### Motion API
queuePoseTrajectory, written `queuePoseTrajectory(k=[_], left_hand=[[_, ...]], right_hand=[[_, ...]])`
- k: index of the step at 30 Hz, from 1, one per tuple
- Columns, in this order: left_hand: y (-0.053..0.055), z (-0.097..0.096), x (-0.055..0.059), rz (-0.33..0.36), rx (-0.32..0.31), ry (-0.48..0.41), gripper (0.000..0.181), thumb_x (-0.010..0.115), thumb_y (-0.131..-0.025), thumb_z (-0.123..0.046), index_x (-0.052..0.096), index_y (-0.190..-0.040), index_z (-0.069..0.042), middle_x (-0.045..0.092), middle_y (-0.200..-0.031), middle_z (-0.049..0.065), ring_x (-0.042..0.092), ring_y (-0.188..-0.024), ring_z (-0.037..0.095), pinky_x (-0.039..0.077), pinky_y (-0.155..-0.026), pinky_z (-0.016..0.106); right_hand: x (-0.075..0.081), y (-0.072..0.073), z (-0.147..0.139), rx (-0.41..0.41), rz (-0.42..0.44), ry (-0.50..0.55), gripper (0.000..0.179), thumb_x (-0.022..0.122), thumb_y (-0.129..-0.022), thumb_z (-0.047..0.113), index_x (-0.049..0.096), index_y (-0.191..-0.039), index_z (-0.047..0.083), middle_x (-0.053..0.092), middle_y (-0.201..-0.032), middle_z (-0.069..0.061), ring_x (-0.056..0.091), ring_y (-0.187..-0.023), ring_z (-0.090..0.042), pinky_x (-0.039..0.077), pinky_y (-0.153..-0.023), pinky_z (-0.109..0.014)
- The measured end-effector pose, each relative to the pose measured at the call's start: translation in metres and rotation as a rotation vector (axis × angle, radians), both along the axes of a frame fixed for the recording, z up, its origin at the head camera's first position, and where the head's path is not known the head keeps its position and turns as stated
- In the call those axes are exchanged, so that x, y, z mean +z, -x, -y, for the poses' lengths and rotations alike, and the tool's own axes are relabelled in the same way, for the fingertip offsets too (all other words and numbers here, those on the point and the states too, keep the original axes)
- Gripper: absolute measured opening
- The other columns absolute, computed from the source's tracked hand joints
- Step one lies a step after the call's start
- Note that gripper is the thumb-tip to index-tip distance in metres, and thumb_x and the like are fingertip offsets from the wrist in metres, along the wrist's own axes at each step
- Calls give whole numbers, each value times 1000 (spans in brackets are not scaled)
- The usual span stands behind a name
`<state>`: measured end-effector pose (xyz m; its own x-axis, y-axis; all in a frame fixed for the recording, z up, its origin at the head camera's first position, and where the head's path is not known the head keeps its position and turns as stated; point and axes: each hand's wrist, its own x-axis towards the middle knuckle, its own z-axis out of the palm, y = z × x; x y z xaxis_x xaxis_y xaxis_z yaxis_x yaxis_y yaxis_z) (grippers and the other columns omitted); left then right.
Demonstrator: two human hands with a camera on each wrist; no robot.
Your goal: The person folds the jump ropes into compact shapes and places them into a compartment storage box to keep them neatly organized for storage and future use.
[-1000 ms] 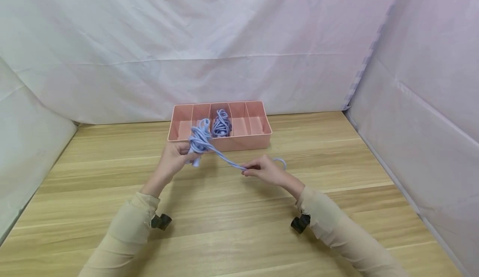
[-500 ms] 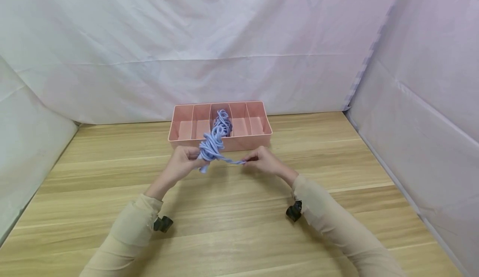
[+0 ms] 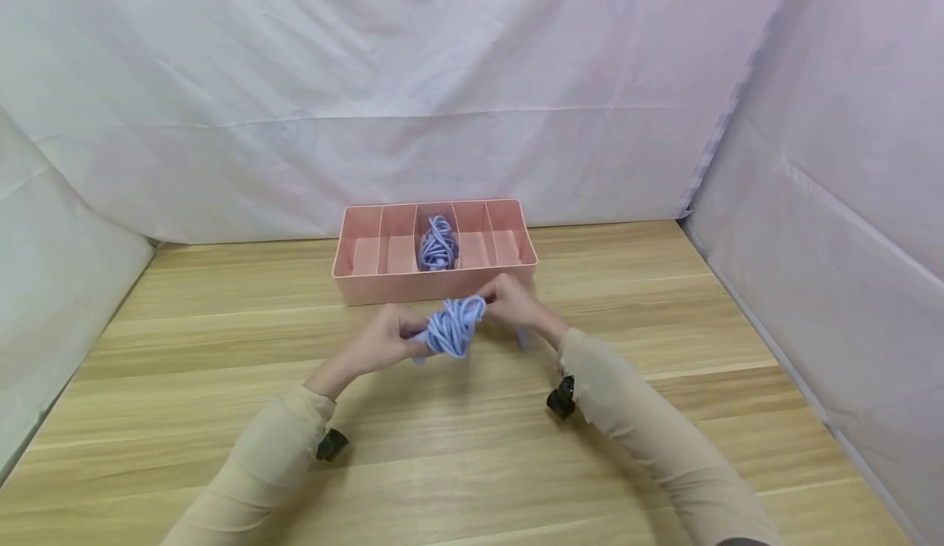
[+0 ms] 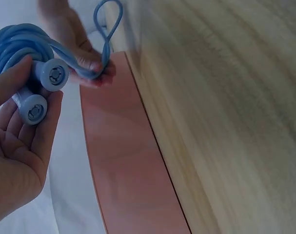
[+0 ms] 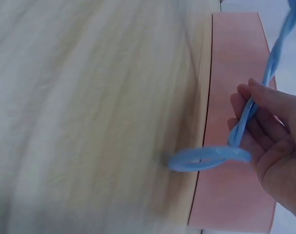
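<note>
In the head view, my left hand grips a wound light-blue jump rope above the table, in front of a pink box. Two handles lie side by side between its thumb and fingers, round ends outward in the left wrist view. My right hand pinches the rope's twisted doubled tail between thumb and fingertips. A loose loop hangs beyond that pinch. Another bundled blue rope lies in the box's middle compartment.
The box stands at the back of the wooden table, near a white cloth backdrop. Dividers split it into several compartments. More white cloth borders the right side. Small black cameras sit at both wrists.
My left hand has moved right and slightly down with the bundle, away from the box front. My right hand has drawn closer and up; the stretch of rope between the hands has shortened.
</note>
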<state>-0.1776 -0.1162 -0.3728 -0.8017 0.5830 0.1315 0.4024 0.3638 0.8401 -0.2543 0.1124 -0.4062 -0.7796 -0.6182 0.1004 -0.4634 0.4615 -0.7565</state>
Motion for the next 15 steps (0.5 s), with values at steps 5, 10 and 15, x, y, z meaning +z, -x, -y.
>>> queuePoseTrajectory(k=[5,10,15], left_hand=[[-1,-7,-6,-87,-70,127,20,70,-75,-8,58,-60,-11,49,-51,-8,39,-47,0,31,-42,17],[-2,-12,-11,-118,-122,169,21,69,-74,-4,56,-58,-8,44,-50,-9,32,-45,-1,26,-41,16],[-3,-15,-13,-171,-126,248,23,69,-73,-3,55,-55,-9,43,-51,-12,32,-46,-2,27,-42,15]], right_hand=[[10,2,8,48,-36,-42,14,67,-76,-3,69,-90,-4,69,-85,-13,65,-72,-15,51,-66,-19],[19,1,13,34,-14,-61,14,68,-76,-3,69,-89,-5,69,-85,-13,66,-73,-16,51,-65,-18],[27,-2,16,5,-13,-85,14,69,-75,-3,69,-88,-5,69,-85,-13,66,-76,-18,52,-66,-19]])
